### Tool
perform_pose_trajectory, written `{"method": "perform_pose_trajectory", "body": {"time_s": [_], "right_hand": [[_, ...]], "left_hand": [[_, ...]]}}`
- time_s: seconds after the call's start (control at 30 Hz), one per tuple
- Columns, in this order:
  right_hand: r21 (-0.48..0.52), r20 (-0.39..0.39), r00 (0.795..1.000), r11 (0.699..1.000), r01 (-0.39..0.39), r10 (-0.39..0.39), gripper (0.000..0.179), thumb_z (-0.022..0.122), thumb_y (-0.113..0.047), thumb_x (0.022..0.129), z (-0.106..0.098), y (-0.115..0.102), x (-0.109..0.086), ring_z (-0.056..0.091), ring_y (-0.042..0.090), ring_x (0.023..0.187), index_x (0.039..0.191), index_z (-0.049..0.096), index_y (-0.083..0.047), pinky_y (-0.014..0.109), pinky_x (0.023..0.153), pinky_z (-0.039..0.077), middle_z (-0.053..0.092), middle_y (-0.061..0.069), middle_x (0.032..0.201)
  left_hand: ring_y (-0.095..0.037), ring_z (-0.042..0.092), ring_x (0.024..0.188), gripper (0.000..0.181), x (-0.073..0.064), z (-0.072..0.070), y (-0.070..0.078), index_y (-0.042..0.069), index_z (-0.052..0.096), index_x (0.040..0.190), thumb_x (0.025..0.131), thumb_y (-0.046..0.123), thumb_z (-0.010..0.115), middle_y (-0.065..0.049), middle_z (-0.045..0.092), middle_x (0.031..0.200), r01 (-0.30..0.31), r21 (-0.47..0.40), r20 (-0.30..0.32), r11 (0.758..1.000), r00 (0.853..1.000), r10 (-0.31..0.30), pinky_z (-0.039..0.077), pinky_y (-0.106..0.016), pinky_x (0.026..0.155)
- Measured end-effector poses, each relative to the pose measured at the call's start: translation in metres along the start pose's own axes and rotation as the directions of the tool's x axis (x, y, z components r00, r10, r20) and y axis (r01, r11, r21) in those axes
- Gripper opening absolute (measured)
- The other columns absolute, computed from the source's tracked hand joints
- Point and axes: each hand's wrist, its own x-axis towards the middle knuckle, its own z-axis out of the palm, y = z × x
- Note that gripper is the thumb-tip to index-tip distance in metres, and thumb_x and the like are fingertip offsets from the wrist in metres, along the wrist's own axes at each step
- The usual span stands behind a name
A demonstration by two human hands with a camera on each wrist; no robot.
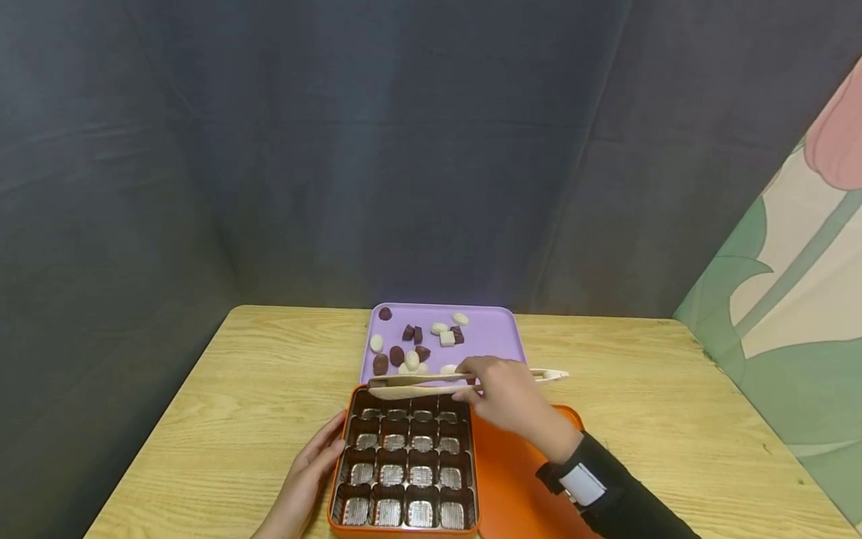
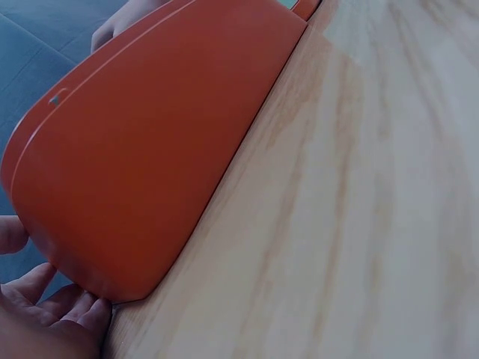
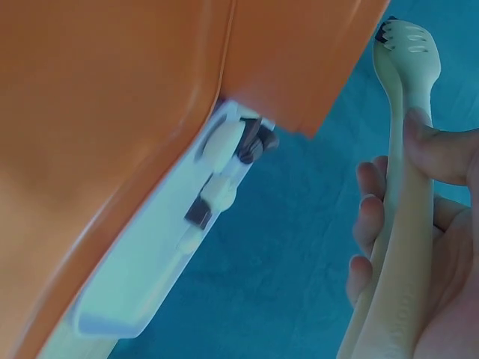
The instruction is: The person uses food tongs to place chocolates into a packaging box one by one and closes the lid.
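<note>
My right hand (image 1: 508, 397) grips a pair of cream-coloured tongs (image 1: 404, 391) above the far edge of an orange box (image 1: 404, 532). A small dark chocolate (image 3: 382, 31) is pinched between the tong tips, seen best in the right wrist view. The box holds a dark brown plastic insert (image 1: 407, 451) with rows of square compartments. My left hand (image 1: 315, 471) rests against the box's left side, its fingertips touching the wall. In the left wrist view the fingers (image 2: 78, 308) lie at the box's rounded corner.
Behind the box lies a purple tray (image 1: 491, 337) with several dark and white chocolates, some egg-shaped and some square. An orange lid or tray (image 1: 518, 486) lies right of the box, under my right forearm. A wooden table (image 1: 269, 374) carries everything, with a dark curtain (image 1: 404, 150) behind.
</note>
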Motion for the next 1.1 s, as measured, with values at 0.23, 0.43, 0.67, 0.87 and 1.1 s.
{"method": "perform_pose_trajectory", "body": {"time_s": [0.23,0.43,0.67,0.87,1.1], "right_hand": [[-0.004,-0.009,0.998,0.999,0.054,-0.054,0.029,0.068,-0.041,0.069,0.006,-0.009,0.001,0.043,0.002,0.055,0.089,0.062,-0.021,0.021,0.049,0.038,0.055,-0.012,0.070],[-0.003,-0.023,0.997,0.997,0.080,-0.080,0.030,0.070,-0.041,0.067,0.010,-0.013,0.000,0.042,0.001,0.054,0.087,0.061,-0.020,0.020,0.047,0.037,0.052,-0.013,0.066],[-0.007,-0.022,0.997,0.997,0.073,-0.073,0.033,0.070,-0.044,0.066,0.012,-0.015,-0.001,0.039,0.003,0.052,0.086,0.060,-0.020,0.020,0.045,0.034,0.041,-0.015,0.061],[-0.012,-0.026,0.997,0.997,0.075,-0.076,0.034,0.070,-0.045,0.065,0.012,-0.015,0.000,0.039,0.003,0.053,0.087,0.060,-0.020,0.020,0.045,0.033,0.040,-0.015,0.060],[-0.013,-0.023,0.997,0.997,0.076,-0.076,0.036,0.069,-0.045,0.065,0.013,-0.015,0.001,0.039,0.004,0.053,0.089,0.061,-0.019,0.020,0.045,0.033,0.042,-0.015,0.062]], "left_hand": [[-0.016,0.027,0.122,0.047,0.001,0.001,0.001,0.019,0.036,0.131,0.087,0.027,0.048,0.000,0.029,0.136,0.001,0.020,0.001,1.000,1.000,-0.001,0.028,-0.028,0.095],[-0.017,0.028,0.122,0.046,0.001,0.003,0.000,0.017,0.035,0.132,0.088,0.024,0.046,-0.001,0.030,0.136,-0.007,0.006,0.014,1.000,1.000,0.007,0.032,-0.021,0.091],[-0.020,0.028,0.121,0.046,0.000,0.001,0.000,0.016,0.033,0.133,0.089,0.023,0.045,-0.002,0.029,0.137,-0.014,-0.008,0.035,1.000,0.999,0.015,0.034,-0.022,0.090],[-0.019,0.027,0.122,0.046,-0.001,0.001,0.000,0.017,0.034,0.132,0.088,0.024,0.046,-0.002,0.029,0.136,-0.010,0.003,0.026,1.000,1.000,0.010,0.031,-0.024,0.092],[-0.020,0.026,0.122,0.046,-0.001,0.000,0.000,0.018,0.035,0.132,0.088,0.026,0.047,-0.002,0.028,0.137,-0.005,0.015,0.016,1.000,1.000,0.005,0.028,-0.031,0.095]]}}
